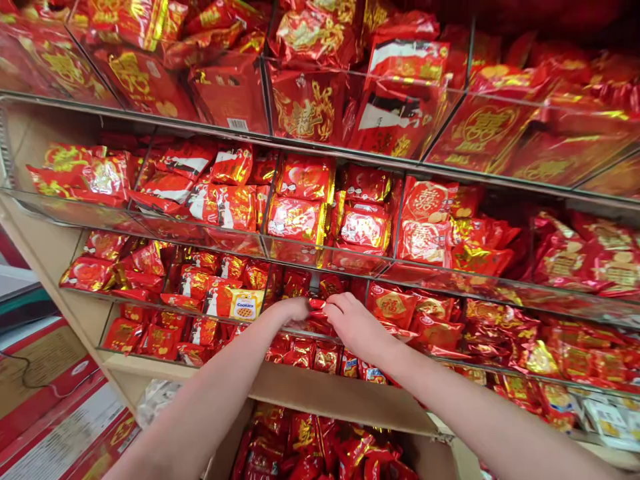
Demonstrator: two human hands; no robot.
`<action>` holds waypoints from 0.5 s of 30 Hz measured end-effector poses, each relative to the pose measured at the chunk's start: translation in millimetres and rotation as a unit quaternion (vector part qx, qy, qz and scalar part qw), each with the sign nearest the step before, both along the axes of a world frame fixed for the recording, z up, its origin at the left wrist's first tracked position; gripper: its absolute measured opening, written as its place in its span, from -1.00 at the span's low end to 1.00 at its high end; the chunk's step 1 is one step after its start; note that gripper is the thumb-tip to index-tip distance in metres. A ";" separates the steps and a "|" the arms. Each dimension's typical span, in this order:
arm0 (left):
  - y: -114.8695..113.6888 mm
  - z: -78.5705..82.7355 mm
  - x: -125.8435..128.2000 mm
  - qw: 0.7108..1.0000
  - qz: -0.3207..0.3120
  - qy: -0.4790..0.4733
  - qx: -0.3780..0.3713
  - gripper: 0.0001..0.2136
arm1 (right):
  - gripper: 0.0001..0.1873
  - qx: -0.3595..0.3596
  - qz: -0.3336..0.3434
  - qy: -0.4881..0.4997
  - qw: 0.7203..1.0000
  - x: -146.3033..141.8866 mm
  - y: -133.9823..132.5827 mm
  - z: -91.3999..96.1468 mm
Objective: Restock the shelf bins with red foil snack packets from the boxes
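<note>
left hand (293, 310): at the front lip of the third-tier bin (280, 330), mid-scene. Fingers curled in and against the red packet; tips hidden, can't tell if it really grips.
right hand (356, 325): just right of the left hand, fingers bent and closed on the same packet.
red packet (317, 304): small, glossy, between the two hands, over that bin's front edge.
yellow cookie pack (245, 305): same tier, left of the left hand, near it.
shelves: clear divided bins full of red-gold foil packs, stacked far and up.
cardboard box (350, 399): near, under the forearms, open, holding more red packs.
</note>
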State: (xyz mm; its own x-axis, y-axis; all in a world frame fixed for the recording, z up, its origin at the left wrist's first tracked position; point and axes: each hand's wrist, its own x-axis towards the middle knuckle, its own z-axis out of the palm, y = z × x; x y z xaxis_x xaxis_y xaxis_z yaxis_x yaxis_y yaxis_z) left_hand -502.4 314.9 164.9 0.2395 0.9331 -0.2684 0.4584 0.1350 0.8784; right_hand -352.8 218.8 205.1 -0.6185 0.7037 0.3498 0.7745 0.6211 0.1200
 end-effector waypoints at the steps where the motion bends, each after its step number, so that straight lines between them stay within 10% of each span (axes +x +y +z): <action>1: 4.2 -3.3 3.3 0.999 -0.005 -0.005 -0.036 -0.86 | -0.78 -0.011 0.003 0.001 1.000 1.9 -2.4 -2.3; 15: 37.5 -11.6 32.5 0.970 0.031 -0.131 -0.203 -0.78 | -0.76 -0.062 -0.023 0.040 0.997 2.4 6.0 -26.6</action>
State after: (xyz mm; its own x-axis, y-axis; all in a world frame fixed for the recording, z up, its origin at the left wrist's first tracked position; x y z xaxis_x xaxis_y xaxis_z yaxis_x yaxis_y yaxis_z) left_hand -469.9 352.3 153.3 0.2964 0.7781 -0.5539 0.2069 0.5139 0.8326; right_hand -350.4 224.8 178.5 -0.5589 0.7712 0.3047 0.8061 0.5916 -0.0186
